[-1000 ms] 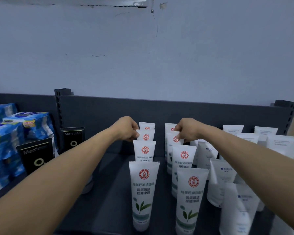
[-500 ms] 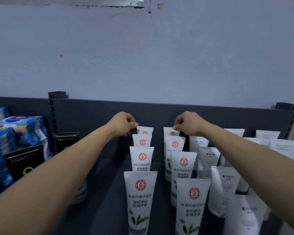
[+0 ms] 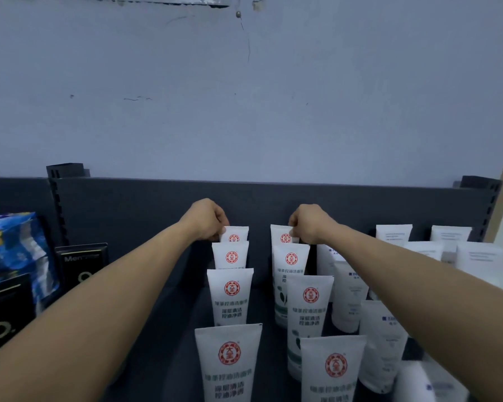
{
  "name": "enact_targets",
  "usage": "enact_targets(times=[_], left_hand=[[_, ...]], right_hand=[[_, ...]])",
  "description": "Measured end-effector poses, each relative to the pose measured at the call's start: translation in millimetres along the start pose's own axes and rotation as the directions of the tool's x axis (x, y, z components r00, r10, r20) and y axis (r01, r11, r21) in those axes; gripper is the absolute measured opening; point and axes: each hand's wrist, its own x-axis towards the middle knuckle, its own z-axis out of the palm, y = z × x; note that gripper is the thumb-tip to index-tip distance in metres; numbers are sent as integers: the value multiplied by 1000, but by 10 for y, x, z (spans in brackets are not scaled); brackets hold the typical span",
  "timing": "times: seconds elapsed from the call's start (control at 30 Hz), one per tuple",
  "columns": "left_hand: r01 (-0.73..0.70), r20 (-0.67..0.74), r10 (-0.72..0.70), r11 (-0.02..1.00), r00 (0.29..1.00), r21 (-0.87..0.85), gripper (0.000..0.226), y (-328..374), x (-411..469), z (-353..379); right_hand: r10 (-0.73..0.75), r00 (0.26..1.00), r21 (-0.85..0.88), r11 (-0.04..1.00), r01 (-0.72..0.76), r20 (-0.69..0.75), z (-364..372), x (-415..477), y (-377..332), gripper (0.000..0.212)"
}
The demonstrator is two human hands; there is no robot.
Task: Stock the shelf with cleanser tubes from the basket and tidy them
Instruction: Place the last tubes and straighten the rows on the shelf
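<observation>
Two rows of white cleanser tubes with red round logos stand upright on the dark shelf (image 3: pixel 169 338), running from front to back. My left hand (image 3: pixel 206 219) pinches the top edge of the rearmost tube of the left row (image 3: pixel 235 235). My right hand (image 3: pixel 308 223) pinches the top of the rearmost tube of the right row (image 3: pixel 280 235). Both tubes stand close to the dark back panel (image 3: pixel 143 210). The front tubes (image 3: pixel 230 361) are cut off by the frame's lower edge. No basket is in view.
Plain white tubes with blue print (image 3: pixel 384 343) fill the shelf to the right. Black "Men" boxes (image 3: pixel 82 265) and blue packets (image 3: pixel 12 250) stand at the left. A strip of bare shelf lies between the boxes and the left row. A grey wall rises behind.
Both hands moved from the second-to-last tubes back to the rearmost tubes by the back panel. The view tilted slightly.
</observation>
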Motion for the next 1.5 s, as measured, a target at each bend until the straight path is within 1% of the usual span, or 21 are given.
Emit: enact_targets(times=[0.23, 0.5, 0.63, 0.7, 0.73, 0.8, 0.9, 1.03, 1.13, 1.23, 1.3, 1.37, 1.43, 1.5], left_hand=[[-2, -71, 4, 1000, 997, 25, 30, -64, 70, 6], [3, -86, 1, 999, 996, 39, 25, -72, 107, 18], [-5, -53, 7, 999, 999, 52, 10, -37, 37, -6], [-21, -66, 26, 997, 997, 80, 20, -6, -28, -53], [-32, -85, 40, 994, 996, 100, 23, 19, -69, -96], [-55, -123, 74, 987, 990, 148, 22, 89, -176, -221], [-69, -115, 98, 971, 989, 228, 16, 216, -384, -515], [-53, -75, 86, 932, 994, 360, 14, 267, -795, -965], [16, -28, -4, 901, 1000, 434, 11, 139, -1153, -1212], [95, 1, -109, 874, 994, 476, 4, -37, -1513, -1344], [130, -1, -151, 845, 988, 518, 8, -154, -1710, -1414], [127, -9, -154, 779, 988, 614, 21, -253, -1870, -1473], [106, 5, -151, 714, 988, 693, 33, -327, -2001, -1488], [75, 47, -151, 706, 987, 704, 38, -415, -2075, -1454]], right_hand=[[30, 998, 87, 996, -26, -48, 79, 82, -67, 21], [33, 999, 80, 996, -30, -38, 53, 71, -86, 20], [26, 991, 61, 998, -18, -128, -11, 11, -80, 20], [22, 980, 62, 998, -10, -195, -65, -24, -117, 20], [11, 974, 66, 998, 4, -226, -102, -41, -152, 21], [-34, 964, 70, 996, 54, -263, -189, -91, -271, 21], [-167, 953, 53, 981, 186, -253, -325, -183, -555, 22], [-364, 920, 38, 927, 373, -147, -438, -351, -1058, 21], [-506, 863, 20, 862, 506, -1, -414, -507, -1469, 22], [-599, 786, -46, 790, 611, 155, -291, -661, -1848, 24], [-624, 744, -64, 755, 653, 240, -170, -717, -2061, 26], [-630, 708, -38, 738, 673, 318, -27, -734, -2235, 28], [-603, 675, 49, 760, 648, 425, 123, -745, -2369, 31], [-545, 655, 112, 806, 581, 523, 256, -749, -2456, 34]])
